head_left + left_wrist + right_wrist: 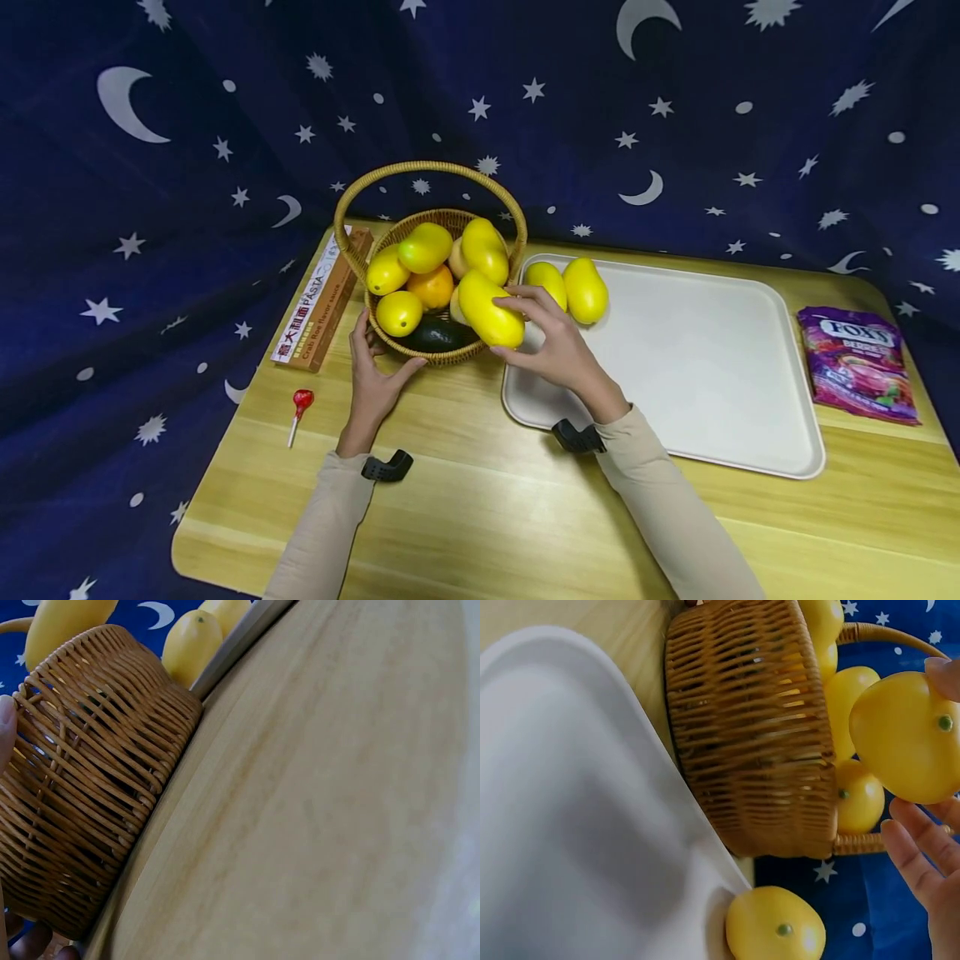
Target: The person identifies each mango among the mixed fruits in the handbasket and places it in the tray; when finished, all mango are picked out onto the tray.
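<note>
A wicker basket (452,359) with an arched handle holds several yellow mangoes (425,247), an orange (432,288) and a dark green avocado (435,335). My left hand (372,389) grips its left front side, thumb at the front and fingers round the side. In the left wrist view the thumb lies at the woven wall (97,765). Between thumb and fingers, my right hand (557,343) holds a mango (486,307) over the basket's right front rim; the right wrist view shows this mango (904,739) by its stem end.
Right of the basket lies a white tray (690,367) with two mangoes (585,290) at its back left corner. A purple candy bag (858,362) is beyond its right edge. Left of the basket are a pasta box (318,308) and a red lollipop (302,402). Starry cloth (555,150) hangs behind.
</note>
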Demonstrator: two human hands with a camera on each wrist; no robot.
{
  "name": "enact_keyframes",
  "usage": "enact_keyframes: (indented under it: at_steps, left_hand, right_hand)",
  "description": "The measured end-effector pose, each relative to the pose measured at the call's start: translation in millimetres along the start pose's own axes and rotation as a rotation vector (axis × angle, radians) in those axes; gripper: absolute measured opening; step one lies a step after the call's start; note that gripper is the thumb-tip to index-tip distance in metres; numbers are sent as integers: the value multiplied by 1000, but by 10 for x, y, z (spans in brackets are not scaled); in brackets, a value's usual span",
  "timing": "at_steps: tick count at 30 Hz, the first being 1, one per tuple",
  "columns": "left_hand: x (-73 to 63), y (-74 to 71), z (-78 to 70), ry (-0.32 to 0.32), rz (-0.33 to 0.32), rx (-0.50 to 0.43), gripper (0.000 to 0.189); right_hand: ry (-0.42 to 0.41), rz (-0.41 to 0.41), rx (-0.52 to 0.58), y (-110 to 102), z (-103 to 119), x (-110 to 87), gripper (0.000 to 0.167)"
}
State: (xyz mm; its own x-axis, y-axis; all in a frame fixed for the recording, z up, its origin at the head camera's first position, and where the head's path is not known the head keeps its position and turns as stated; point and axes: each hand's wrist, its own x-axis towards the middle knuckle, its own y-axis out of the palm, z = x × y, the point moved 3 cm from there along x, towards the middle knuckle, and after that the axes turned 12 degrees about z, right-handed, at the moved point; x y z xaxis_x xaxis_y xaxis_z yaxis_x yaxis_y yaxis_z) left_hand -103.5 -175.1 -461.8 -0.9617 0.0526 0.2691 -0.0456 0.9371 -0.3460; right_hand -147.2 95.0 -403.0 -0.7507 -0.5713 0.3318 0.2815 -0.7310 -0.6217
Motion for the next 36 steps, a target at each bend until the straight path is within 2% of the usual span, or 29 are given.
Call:
enact_keyframes:
  at_steps: [13, 18, 25, 32, 36]
  left_hand:
    - [-1, -17, 4, 11, -7, -4, 105]
    - [-5, -14, 7, 10, -2, -9, 105]
    - [-9, 0, 8, 9, 1, -13, 106]
    - [-3, 7, 10, 12, 4, -12, 106]
    - [-6, 2, 15, 8, 3, -15, 105]
  right_hand:
    - [-39, -144, -24, -290, -68, -174, 61]
    - [-20, -186, -66, -445, -73, -269, 65]
    - [26, -261, -113, -710, 43, -378, 61]
    - [159, -313, -162, -905, -515, -647, 68]
    - [257, -338, -161, -965, -759, -787, 68]
